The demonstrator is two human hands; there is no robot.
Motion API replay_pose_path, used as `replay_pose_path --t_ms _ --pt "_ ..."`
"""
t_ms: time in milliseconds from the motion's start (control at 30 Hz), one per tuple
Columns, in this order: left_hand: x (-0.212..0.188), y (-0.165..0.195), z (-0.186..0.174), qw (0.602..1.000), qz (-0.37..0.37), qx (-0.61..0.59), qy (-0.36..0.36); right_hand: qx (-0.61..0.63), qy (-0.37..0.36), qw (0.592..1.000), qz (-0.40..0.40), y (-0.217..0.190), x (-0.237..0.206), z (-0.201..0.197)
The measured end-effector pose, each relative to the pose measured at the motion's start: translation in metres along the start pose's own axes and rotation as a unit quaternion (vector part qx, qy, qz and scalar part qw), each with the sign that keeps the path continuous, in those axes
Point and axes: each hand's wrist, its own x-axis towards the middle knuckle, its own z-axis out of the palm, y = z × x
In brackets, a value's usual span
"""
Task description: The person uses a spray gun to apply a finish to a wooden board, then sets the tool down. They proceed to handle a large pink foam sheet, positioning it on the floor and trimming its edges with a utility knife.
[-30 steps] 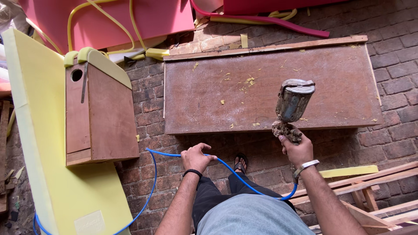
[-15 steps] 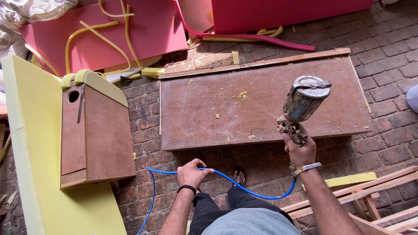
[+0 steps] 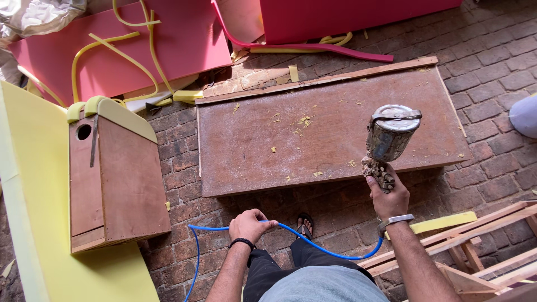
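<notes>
Above the brown board [image 3: 327, 131], my right hand [image 3: 390, 197] grips the spray gun [image 3: 387, 140]; my left hand [image 3: 250, 225] pinches its blue hose [image 3: 313, 244]. Slack could snag my sandal [image 3: 304, 226], jerking the spray astray.

A flat board [image 3: 330, 131] lies on the brick floor [image 3: 492, 50], with scraps scattered over its middle. Left of it a wooden box [image 3: 114, 179] rests on a foam sheet [image 3: 33, 212] along the floor's left edge. Behind both, toward the far edge, lie more foam slabs [image 3: 184, 45] with foam strips [image 3: 134, 50] on them. The right hand [image 3: 389, 196] holds a spray gun [image 3: 389, 140] over the board's near right corner (cup uppermost). The left hand [image 3: 249, 223] grips a hose [image 3: 313, 243] before the board's near edge. Wooden slats [image 3: 486, 235] lie at the right.
</notes>
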Motion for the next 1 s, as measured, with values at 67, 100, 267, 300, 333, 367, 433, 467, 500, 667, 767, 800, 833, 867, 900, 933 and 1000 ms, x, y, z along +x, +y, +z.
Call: replay_pose_path --t_ms 67,100,267,300,333,367,433,467,500,667,767,800,833,867,900,933,1000 --pt "0.002 0.002 0.007 1.000 0.014 0.004 0.004 -0.033 0.007 0.999 0.011 0.005 -0.004 -0.005" --pt "0.003 0.004 0.011 1.000 0.023 0.003 0.005 -0.053 0.003 0.998 0.024 0.008 -0.005 -0.010" --pt "0.009 0.016 0.033 0.998 0.058 0.003 0.004 -0.109 -0.051 0.988 0.092 0.033 -0.011 -0.029" --pt "0.010 0.020 0.036 0.998 0.065 0.002 0.007 -0.122 -0.057 0.986 0.099 0.039 -0.012 -0.032" --pt "0.010 0.023 0.039 0.997 0.070 0.002 0.010 -0.134 -0.064 0.983 0.106 0.046 -0.011 -0.034" --pt "0.011 0.025 0.040 0.998 0.068 0.003 0.008 -0.097 -0.077 0.985 0.119 0.052 -0.010 -0.035" --pt "0.009 0.029 0.042 0.998 0.066 0.006 0.005 -0.021 -0.100 0.984 0.145 0.063 -0.008 -0.039" --pt "0.008 0.031 0.042 0.998 0.069 0.010 0.007 -0.047 -0.078 0.987 0.132 0.067 -0.007 -0.041" --pt "0.006 0.032 0.042 0.997 0.070 0.014 0.010 -0.071 -0.059 0.989 0.118 0.070 -0.005 -0.043" --pt "-0.007 0.035 0.041 0.998 0.058 0.018 0.009 -0.020 -0.059 0.995 0.073 0.069 0.004 -0.053" --pt "-0.013 0.036 0.041 0.999 0.048 0.018 0.004 -0.035 -0.023 0.999 0.028 0.061 0.009 -0.058" --pt "-0.016 0.036 0.041 0.999 0.045 0.015 0.007 -0.036 -0.008 0.999 0.013 0.058 0.011 -0.059" --pt "-0.017 0.036 0.041 0.999 0.044 0.011 0.009 -0.037 0.009 0.999 -0.001 0.056 0.012 -0.061" --pt "-0.019 0.037 0.041 0.999 0.040 0.013 0.007 -0.019 0.011 1.000 0.004 0.054 0.014 -0.064" --pt "-0.020 0.038 0.041 0.999 0.034 0.015 0.005 0.000 0.012 1.000 0.008 0.052 0.016 -0.066" --pt "-0.021 0.039 0.041 0.999 0.027 0.018 0.002 0.019 0.012 1.000 0.013 0.050 0.018 -0.068" --pt "-0.022 0.041 0.040 0.999 0.035 0.010 0.007 0.026 0.023 0.999 -0.017 0.049 0.019 -0.072"
